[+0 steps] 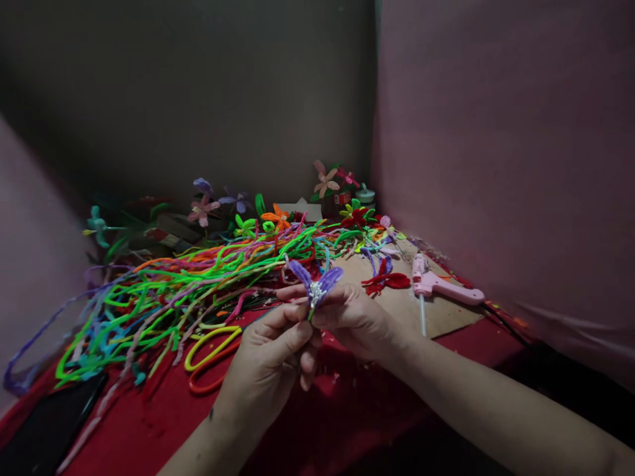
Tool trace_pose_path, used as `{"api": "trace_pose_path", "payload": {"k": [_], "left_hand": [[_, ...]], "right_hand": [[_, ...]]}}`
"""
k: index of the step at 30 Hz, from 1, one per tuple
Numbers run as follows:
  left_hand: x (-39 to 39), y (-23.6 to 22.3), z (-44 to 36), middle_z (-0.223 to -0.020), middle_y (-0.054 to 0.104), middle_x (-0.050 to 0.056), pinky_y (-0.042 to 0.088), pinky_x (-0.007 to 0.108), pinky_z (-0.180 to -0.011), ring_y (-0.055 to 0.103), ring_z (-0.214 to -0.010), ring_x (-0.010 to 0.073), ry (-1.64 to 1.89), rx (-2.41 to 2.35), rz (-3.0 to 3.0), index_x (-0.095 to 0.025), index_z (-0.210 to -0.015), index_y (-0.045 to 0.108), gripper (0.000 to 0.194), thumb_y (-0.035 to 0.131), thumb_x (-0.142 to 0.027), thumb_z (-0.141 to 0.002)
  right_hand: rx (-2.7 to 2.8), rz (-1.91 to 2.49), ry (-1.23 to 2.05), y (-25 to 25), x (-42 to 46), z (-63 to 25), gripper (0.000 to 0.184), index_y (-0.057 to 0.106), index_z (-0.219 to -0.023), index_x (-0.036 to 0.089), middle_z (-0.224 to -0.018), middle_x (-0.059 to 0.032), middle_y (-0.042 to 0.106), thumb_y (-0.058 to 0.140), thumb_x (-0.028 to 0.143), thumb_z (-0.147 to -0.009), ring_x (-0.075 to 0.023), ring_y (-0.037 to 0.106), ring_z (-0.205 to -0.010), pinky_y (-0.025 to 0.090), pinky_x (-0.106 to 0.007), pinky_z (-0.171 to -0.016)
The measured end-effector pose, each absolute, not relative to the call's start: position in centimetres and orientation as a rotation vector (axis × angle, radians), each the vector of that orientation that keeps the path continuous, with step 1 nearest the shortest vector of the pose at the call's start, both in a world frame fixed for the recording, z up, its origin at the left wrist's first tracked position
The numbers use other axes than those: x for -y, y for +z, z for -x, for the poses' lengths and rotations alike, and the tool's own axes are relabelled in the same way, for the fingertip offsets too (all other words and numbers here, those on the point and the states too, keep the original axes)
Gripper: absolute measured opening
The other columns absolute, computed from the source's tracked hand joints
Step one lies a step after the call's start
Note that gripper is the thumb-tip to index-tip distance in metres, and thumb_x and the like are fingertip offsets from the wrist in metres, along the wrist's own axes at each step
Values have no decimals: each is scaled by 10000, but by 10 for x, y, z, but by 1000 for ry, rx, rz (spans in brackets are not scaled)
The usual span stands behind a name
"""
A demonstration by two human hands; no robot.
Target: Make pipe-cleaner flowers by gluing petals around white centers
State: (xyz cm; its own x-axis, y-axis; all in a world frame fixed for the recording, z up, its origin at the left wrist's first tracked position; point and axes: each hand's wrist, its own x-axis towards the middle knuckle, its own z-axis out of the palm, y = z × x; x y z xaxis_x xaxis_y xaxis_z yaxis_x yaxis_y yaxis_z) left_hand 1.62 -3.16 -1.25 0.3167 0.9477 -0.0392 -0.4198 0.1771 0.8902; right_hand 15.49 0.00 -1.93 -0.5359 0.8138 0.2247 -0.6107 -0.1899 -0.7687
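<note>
A small purple pipe-cleaner flower [331, 280] with white stamens at its centre is held upright between my hands. My left hand [270, 354] is closed, with thumb and fingertips pinching the short green stem under the petals. From the right, my right hand [360, 316] is closed on the flower's base, its fingers pressed at and behind the lower petals. Part of those fingers is hidden by the flower. To the left spreads a large heap of colourful pipe cleaners [198, 281]. Beyond my right hand are red pipe-cleaner petals [394, 281] on a cardboard sheet [449, 317].
A pink glue gun [449, 288] with a clear glue stick lies on the cardboard. Yellow and orange loops like scissor handles [213, 349] rest by my left wrist. A dark phone-like slab [54, 423] lies front left on the red cloth [163, 423]. Finished flowers [203, 210] stand behind.
</note>
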Motion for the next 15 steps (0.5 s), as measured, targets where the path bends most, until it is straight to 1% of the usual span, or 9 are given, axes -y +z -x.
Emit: {"api": "trace_pose_path", "payload": {"k": [3, 6, 7, 9, 10, 12, 13, 15], "left_hand": [[31, -11, -14, -521, 559, -46, 426, 165, -318, 494, -372, 70, 1146, -750, -912, -169, -799, 649, 149, 726, -200, -676], [28, -6, -12, -555, 601, -31, 439, 163, -345, 510, -386, 67, 1188, -757, -895, -161, -726, 647, 145, 756, -201, -640], [27, -5, -12, -568, 617, -24, 438, 155, -358, 515, -395, 63, 1204, -753, -890, -158, -707, 645, 142, 761, -193, -634], [25, -3, -11, -583, 635, -17, 432, 140, -377, 524, -411, 59, 1240, -745, -878, -159, -688, 642, 141, 767, -171, -623], [24, -3, -11, -588, 640, -15, 433, 140, -385, 531, -421, 61, 1251, -744, -872, -161, -680, 641, 143, 769, -165, -619], [23, -3, -10, -602, 648, -12, 435, 143, -394, 541, -435, 67, 1265, -736, -854, -166, -671, 639, 153, 777, -163, -606], [22, -4, -10, -602, 649, -12, 435, 144, -396, 546, -441, 70, 1266, -733, -844, -168, -668, 638, 157, 781, -164, -601], [22, -5, -10, -603, 650, -9, 440, 147, -409, 558, -458, 78, 1265, -731, -833, -168, -667, 636, 160, 781, -168, -601]], "right_hand": [[1059, 326, 1898, -20, 5, -153, 268, 719, -852, 183, -748, 1, 661, 765, 190, -589, -115, 579, -621, 460, -300, -687], [1050, 446, 1869, -22, 10, -157, 353, 711, -892, 199, -754, 18, 664, 777, 149, -548, -108, 589, -661, 447, -298, -739], [1093, 542, 1829, -22, 10, -162, 347, 711, -901, 199, -754, 15, 668, 769, 154, -561, -107, 590, -669, 443, -294, -744], [1289, 805, 1678, -19, 5, -177, 284, 714, -911, 188, -757, -4, 678, 729, 189, -628, -111, 590, -669, 442, -288, -726], [1416, 953, 1563, -15, -2, -187, 240, 719, -893, 180, -758, -16, 683, 707, 197, -654, -116, 590, -666, 444, -282, -705], [1701, 1225, 1130, -4, -20, -212, 173, 727, -850, 154, -835, -48, 699, 634, 152, -705, -131, 607, -738, 443, -261, -716], [1781, 1390, 834, 2, -32, -225, 192, 725, -863, 149, -836, -53, 703, 580, 131, -738, -130, 607, -733, 437, -248, -697], [1964, 1713, 310, 13, -57, -248, 237, 724, -899, 166, -854, -48, 708, 533, 120, -768, -129, 612, -765, 421, -222, -696]]}}
